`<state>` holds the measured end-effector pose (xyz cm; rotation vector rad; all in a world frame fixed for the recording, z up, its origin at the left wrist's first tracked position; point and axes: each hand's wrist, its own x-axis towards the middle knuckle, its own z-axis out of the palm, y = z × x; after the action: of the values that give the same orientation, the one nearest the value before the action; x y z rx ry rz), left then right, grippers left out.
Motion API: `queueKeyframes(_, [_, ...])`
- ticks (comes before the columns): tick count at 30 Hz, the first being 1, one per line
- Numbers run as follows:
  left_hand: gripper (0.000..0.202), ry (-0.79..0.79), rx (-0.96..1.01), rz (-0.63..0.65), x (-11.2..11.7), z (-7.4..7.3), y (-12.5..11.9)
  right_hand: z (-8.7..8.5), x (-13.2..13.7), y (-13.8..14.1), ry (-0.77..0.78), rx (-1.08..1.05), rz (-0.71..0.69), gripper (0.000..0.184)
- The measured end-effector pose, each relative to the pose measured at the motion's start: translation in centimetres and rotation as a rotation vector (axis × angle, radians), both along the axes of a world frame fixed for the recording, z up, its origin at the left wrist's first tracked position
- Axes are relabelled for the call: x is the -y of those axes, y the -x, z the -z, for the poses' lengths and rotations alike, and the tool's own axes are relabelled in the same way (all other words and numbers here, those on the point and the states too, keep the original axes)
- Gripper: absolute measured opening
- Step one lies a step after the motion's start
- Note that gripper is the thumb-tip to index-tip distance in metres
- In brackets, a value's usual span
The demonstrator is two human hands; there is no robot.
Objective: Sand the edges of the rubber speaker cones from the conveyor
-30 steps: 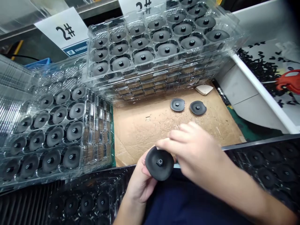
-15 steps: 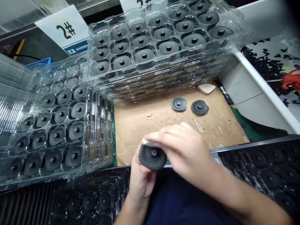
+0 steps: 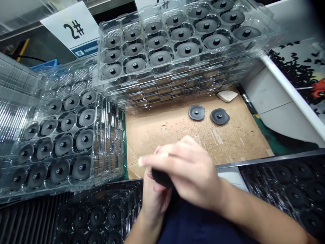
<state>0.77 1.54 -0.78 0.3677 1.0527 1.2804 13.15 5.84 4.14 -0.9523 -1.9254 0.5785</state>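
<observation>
Below the middle of the head view, my left hand (image 3: 154,203) is closed around a dark rounded disc (image 3: 161,178), the same kind of part as those in the trays. My right hand (image 3: 190,169) lies over the disc and covers much of its face. Its fingers are curled and blurred by motion; something pale shows at the fingertips, too smeared to name. Two loose black discs with small central stems, a left one (image 3: 196,112) and a right one (image 3: 219,116), lie on the cardboard (image 3: 149,135) beyond my hands.
Stacked clear trays of discs stand at the back (image 3: 162,73) and left (image 3: 93,152). A white wedge-shaped piece (image 3: 227,96) lies near the cardboard's far right corner. Darker trays (image 3: 291,183) sit at the near edge. A white-rimmed wall (image 3: 291,91) borders the right; small black pieces (image 3: 291,71) lie beyond.
My right hand has swept left across the disc and now hides its stem. The disc has tilted or been covered, showing less of its face. The view has shifted slightly.
</observation>
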Motion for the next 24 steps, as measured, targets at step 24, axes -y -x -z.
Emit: queueKeyframes(24, [0.054, 0.111, 0.148, 0.125, 0.7, -0.7, 0.4, -2.0, 2.1, -0.8, 0.376, 0.044, -0.224, 0.021])
